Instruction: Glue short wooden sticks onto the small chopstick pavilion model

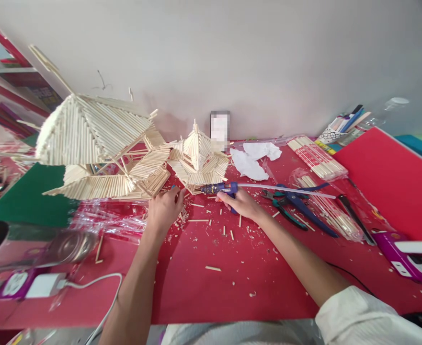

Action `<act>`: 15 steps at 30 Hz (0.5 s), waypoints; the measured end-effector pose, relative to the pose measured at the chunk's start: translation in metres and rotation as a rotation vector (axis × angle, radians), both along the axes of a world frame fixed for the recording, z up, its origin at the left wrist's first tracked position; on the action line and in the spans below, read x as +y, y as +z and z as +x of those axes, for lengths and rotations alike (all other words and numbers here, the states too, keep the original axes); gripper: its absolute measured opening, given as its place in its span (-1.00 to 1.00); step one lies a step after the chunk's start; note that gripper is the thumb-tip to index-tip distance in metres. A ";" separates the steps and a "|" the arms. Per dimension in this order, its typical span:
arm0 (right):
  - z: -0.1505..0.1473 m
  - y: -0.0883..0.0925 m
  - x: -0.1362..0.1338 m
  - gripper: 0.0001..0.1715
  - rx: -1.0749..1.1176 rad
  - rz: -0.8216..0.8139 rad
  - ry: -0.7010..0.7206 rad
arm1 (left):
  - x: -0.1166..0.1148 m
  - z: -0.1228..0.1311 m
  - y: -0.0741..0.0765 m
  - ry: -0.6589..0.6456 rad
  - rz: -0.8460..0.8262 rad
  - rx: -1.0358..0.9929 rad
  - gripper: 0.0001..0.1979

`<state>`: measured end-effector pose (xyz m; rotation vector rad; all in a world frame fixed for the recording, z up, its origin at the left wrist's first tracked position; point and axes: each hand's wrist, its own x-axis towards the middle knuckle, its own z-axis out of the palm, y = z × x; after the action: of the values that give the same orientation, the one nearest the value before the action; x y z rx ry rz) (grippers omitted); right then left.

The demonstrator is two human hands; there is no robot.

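My right hand (242, 203) is wrapped round the handle of a blue hot glue gun (229, 188). A long white glue stick (275, 187) runs out of its rear to the right. The gun's nozzle points left, at the lower edge of a small pagoda-like model (197, 163) built from thin wooden sticks. My left hand (165, 207) is closed at the front left of this model, fingertips drawn together; what they hold is hidden. Behind and left of that hand stands a larger stick-built pavilion (96, 127) with a sloping roof.
Stick offcuts (213, 268) litter the red table (196, 302). To the right lie pliers (286, 211), bundled sticks (316, 158), white paper (250, 163) and a red board (386, 177). A power strip with a white charger (44, 285) is at left, beside a green board (31, 196).
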<state>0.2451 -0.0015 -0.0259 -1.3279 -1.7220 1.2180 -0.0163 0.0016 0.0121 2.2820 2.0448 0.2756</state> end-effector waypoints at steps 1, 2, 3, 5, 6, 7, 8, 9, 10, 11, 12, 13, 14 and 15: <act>0.000 0.000 0.000 -0.32 0.011 0.003 0.008 | 0.000 0.000 -0.001 -0.002 0.006 0.003 -0.57; 0.001 0.001 0.000 -0.32 0.030 0.006 0.030 | 0.000 0.000 -0.001 -0.005 0.013 0.004 -0.57; 0.002 0.002 0.000 -0.32 0.056 0.006 0.069 | 0.000 -0.001 -0.002 -0.007 0.022 0.005 -0.56; 0.005 0.005 -0.002 -0.33 0.129 -0.013 0.182 | 0.000 -0.002 -0.002 -0.006 0.040 0.003 -0.56; 0.008 0.006 -0.003 -0.33 0.171 -0.032 0.239 | 0.001 -0.003 -0.003 -0.005 0.046 0.002 -0.55; 0.012 0.007 -0.004 -0.33 0.212 -0.056 0.285 | 0.001 -0.003 -0.003 -0.003 0.052 0.003 -0.55; 0.016 0.008 -0.006 -0.33 0.251 -0.080 0.314 | 0.001 -0.004 -0.003 0.000 0.059 0.005 -0.55; 0.022 0.009 -0.007 -0.32 0.284 -0.101 0.334 | 0.001 -0.005 -0.003 0.002 0.064 0.007 -0.55; 0.028 0.010 -0.007 -0.31 0.309 -0.118 0.349 | 0.001 -0.005 -0.002 0.004 0.068 0.010 -0.56; 0.034 0.011 -0.008 -0.29 0.321 -0.129 0.368 | 0.001 -0.006 -0.002 0.007 0.071 0.011 -0.56; 0.040 0.012 -0.008 -0.28 0.319 -0.138 0.392 | 0.001 -0.006 -0.002 0.010 0.072 0.009 -0.56; 0.047 0.014 -0.008 -0.28 0.301 -0.143 0.420 | 0.001 -0.007 -0.002 0.014 0.075 0.007 -0.56; 0.052 0.017 -0.009 -0.29 0.265 -0.143 0.443 | 0.001 -0.007 -0.002 0.014 0.077 0.003 -0.56; 0.057 0.021 -0.009 -0.32 0.212 -0.134 0.452 | 0.001 -0.008 -0.002 0.014 0.081 -0.001 -0.56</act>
<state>0.3024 -0.0107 -0.0045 -0.8609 -1.8653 1.6846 -0.0241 0.0027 0.0105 2.3131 2.0869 0.3671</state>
